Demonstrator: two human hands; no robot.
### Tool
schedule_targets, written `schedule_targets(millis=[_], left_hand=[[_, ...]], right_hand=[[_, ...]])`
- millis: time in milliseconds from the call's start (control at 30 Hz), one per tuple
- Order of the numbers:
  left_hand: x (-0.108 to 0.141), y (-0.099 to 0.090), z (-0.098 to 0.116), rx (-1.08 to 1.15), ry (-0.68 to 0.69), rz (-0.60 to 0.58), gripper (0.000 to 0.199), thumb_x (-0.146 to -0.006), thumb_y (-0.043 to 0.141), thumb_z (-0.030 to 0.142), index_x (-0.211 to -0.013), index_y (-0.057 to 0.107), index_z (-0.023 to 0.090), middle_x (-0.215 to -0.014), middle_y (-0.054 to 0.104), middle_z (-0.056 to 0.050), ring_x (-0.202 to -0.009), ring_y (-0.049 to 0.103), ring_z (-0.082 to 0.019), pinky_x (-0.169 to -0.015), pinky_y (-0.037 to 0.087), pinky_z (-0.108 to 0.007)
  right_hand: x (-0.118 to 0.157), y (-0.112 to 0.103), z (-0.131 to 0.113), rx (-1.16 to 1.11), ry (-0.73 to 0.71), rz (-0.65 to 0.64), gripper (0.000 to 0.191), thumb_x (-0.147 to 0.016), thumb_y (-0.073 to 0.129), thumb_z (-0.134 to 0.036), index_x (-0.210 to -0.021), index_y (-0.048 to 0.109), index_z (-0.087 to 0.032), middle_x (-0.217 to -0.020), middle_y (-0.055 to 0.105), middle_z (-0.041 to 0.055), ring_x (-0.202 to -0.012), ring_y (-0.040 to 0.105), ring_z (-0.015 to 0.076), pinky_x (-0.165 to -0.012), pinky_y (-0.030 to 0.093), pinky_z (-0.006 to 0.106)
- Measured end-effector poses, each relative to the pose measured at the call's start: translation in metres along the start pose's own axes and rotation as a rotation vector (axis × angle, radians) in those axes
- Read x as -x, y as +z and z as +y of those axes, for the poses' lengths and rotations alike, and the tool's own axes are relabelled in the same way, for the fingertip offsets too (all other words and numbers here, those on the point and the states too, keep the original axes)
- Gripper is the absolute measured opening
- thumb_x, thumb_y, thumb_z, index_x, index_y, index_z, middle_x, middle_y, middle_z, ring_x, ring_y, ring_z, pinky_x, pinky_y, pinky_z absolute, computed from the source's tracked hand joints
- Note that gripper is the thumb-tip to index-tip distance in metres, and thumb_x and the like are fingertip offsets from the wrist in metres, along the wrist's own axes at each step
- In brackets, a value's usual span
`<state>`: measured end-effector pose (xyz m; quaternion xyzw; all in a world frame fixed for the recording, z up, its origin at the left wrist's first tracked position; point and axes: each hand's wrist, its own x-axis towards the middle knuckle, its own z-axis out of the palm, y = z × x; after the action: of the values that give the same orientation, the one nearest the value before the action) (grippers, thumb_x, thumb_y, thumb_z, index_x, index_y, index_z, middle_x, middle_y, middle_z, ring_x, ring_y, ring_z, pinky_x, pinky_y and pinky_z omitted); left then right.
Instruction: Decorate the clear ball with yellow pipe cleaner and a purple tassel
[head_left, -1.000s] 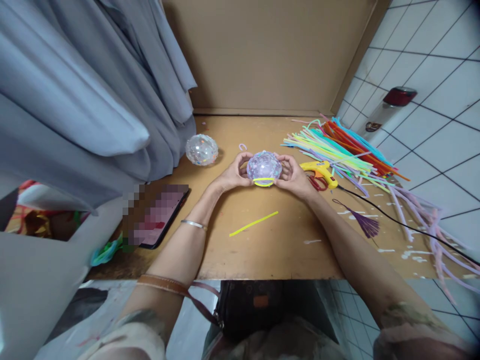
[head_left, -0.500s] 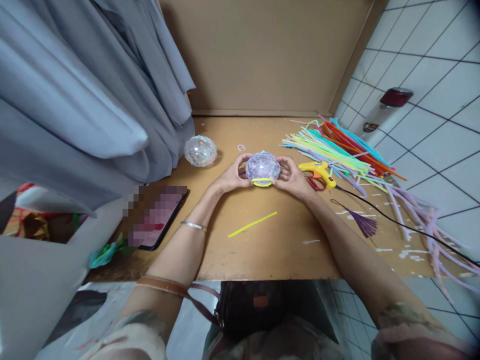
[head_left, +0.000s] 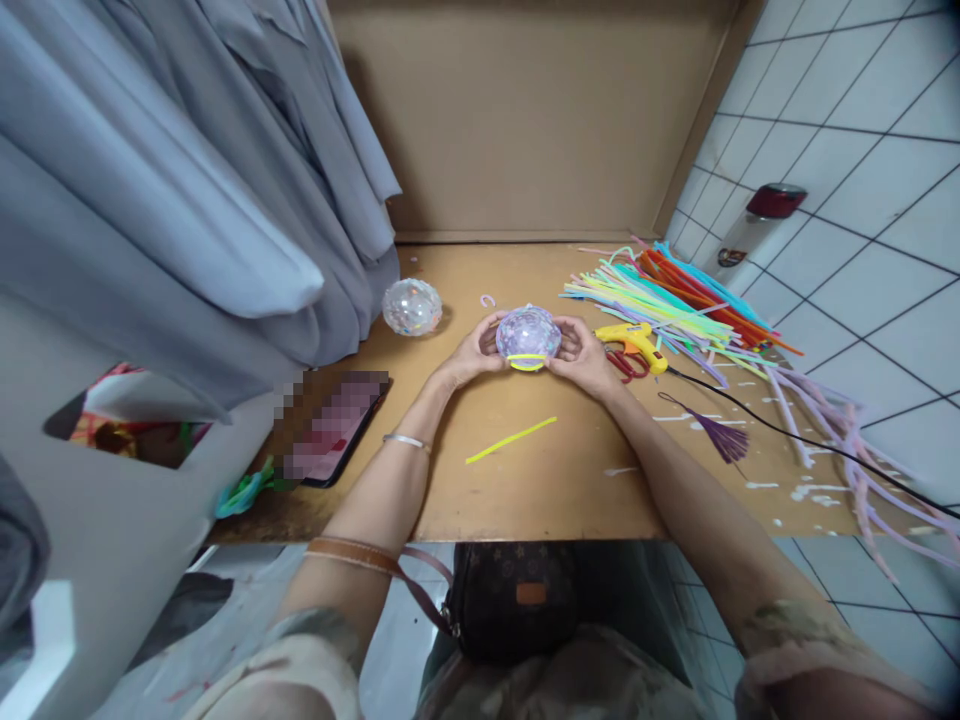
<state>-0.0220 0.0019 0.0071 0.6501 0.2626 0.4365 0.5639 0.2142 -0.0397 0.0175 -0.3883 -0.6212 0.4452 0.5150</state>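
A clear, faceted ball with a purple tint point(head_left: 528, 332) is held between my two hands above the wooden table. My left hand point(head_left: 481, 350) curves round its left side, and my right hand point(head_left: 581, 352) grips its right side. A yellow strip point(head_left: 527, 361) arcs across the ball's near lower side, close to both thumbs. Nearer the table's front edge lies a straight yellow strip point(head_left: 511, 440). Just behind my left hand is a small pale curved piece point(head_left: 488, 300).
Another clear ball point(head_left: 412, 307) sits at the left, behind a phone point(head_left: 337, 428). To the right are a yellow glue gun point(head_left: 636, 345) with a black cord, red-handled scissors point(head_left: 627, 366), a purple tassel point(head_left: 724, 438) and a pile of coloured pipe cleaners point(head_left: 675, 300). A grey curtain point(head_left: 300, 180) hangs at left.
The camera view has shifted slightly, moving the table's contents in the picture. Both hands still hold the purple-tinted ball in nearly the same pose.
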Motion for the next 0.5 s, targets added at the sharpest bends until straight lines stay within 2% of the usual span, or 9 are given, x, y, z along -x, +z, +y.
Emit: schedule_targets(millis=[233,367,500], left_hand=[[-0.015,0.005,0.004,0.055,-0.014,0.027,0.098,-0.046,0.085,0.022,-0.138,0.054,0.019,-0.159,0.048,-0.017,-0.152,0.042,-0.039,-0.125,0.038,-0.051],[-0.017,0.007,0.001,0.087,0.0,0.054,0.097,-0.048,0.085,0.025,-0.141,0.054,0.02,-0.163,0.045,-0.016,-0.155,0.039,-0.038,-0.126,0.037,-0.051],[-0.011,0.008,-0.001,0.054,0.01,0.056,0.099,-0.049,0.091,0.031,-0.142,0.055,0.022,-0.163,0.046,-0.014,-0.154,0.04,-0.038,-0.123,0.041,-0.049]], right_hand=[[-0.01,-0.002,-0.002,-0.018,0.022,0.047,0.075,-0.054,0.09,-0.038,-0.119,0.053,-0.028,-0.143,0.06,0.011,-0.132,0.063,0.0299,-0.115,0.05,0.05],[-0.012,-0.004,0.0,-0.003,0.006,0.046,0.074,-0.056,0.091,-0.038,-0.119,0.054,-0.028,-0.142,0.061,0.0102,-0.131,0.063,0.0296,-0.115,0.051,0.05],[-0.006,-0.007,0.0,-0.012,0.013,0.048,0.072,-0.055,0.091,-0.038,-0.116,0.055,-0.029,-0.14,0.062,0.0081,-0.127,0.066,0.0278,-0.111,0.055,0.047]])
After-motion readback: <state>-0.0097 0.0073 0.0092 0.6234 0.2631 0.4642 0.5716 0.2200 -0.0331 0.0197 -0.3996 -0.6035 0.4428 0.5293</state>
